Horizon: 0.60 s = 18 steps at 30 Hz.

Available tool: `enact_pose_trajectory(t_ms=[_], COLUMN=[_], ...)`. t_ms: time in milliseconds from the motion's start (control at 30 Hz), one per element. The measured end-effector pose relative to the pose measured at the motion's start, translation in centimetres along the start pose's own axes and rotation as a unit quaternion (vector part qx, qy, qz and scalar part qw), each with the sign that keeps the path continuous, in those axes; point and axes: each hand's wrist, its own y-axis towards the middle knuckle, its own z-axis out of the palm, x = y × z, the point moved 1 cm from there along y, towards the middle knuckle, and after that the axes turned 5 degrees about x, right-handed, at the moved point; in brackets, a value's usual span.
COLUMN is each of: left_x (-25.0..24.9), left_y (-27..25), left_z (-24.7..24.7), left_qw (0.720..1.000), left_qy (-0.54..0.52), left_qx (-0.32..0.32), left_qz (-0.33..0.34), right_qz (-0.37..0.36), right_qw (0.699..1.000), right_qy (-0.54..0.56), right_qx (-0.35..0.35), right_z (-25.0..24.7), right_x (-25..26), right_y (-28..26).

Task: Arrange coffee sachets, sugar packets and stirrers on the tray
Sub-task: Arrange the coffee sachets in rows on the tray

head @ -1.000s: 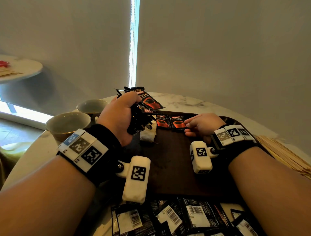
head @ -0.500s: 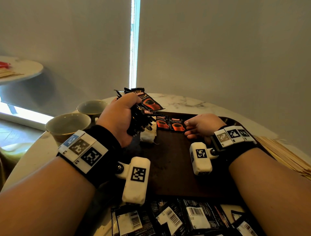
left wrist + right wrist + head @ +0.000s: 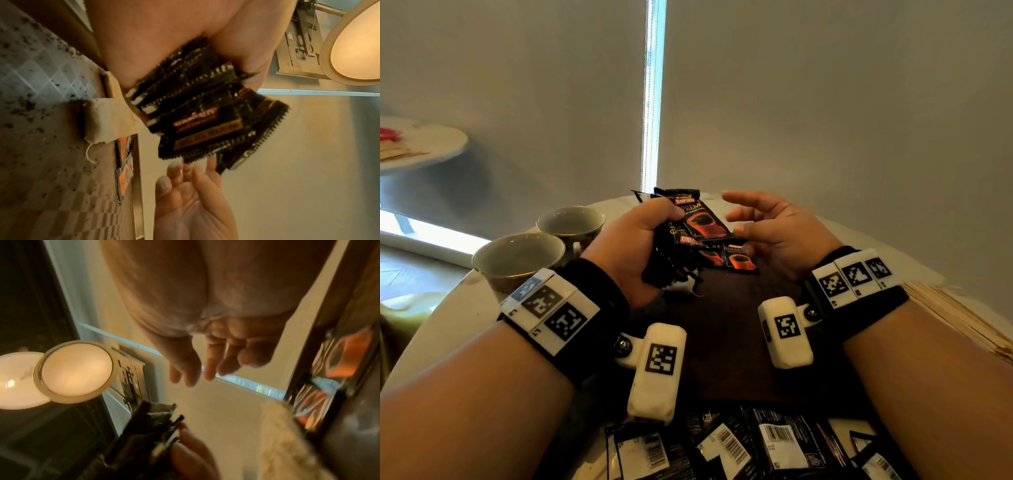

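Cups (image 3: 518, 260), two of them, stand just left of the dark tray (image 3: 726, 329), off its far left corner. Pale wooden stirrers (image 3: 959, 318) lie stacked beside the tray's right edge, and a jumble of loose sachets (image 3: 750, 445), barcodes up, covers the table along the tray's near edge; their number cannot be told. A tea bag (image 3: 104, 120) sits near the tray's far rim, partly hidden under the left hand (image 3: 630, 246). Two coffee sachets (image 3: 739, 262) lie flat side by side at the far end of the tray. The left hand, raised above the tray, grips a fanned bundle of sachets (image 3: 688, 233), fingers curled round it. The right hand (image 3: 774, 229) hovers just beside the bundle, palm toward it, fingers spread and loosely extended, holding nothing.
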Motion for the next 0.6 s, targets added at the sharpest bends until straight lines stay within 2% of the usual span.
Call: enact_pose_trajectory(t_ms=[67,200,300,400,500,600], left_x=[0.1,0.2,0.4,0.4,0.5,0.6], left_y=[-0.1,-0.4,-0.3,0.0,0.1,0.0], left_z=[0.2,0.6,0.6,0.4,0.4,0.3], left_qw=[1.0,0.998,0.998,0.999,1.0,0.999], left_qy=[0.003,0.012,0.004,0.006,-0.001,0.007], left_qx=[0.015,0.049,0.048,0.034,0.026,0.034], left_qz=[-0.013,-0.038,-0.04,-0.02,-0.01,-0.006], right_qz=[0.001,-0.009,-0.013,0.019,0.043,0.058], right_qw=[0.999,0.999,0.997,0.993,0.992,0.994], right_qy=[0.027,-0.005,0.046,0.113,0.093,0.055], right_qx=[0.042,0.049,0.058,0.035,0.08,0.077], right_z=[0.5,1.0,1.4,1.8,2.1,2.3], right_x=[-0.1,-0.3,-0.2,0.2,0.0,-0.3], right_y=[0.1,0.0,-0.2,-0.4,-0.8,-0.9])
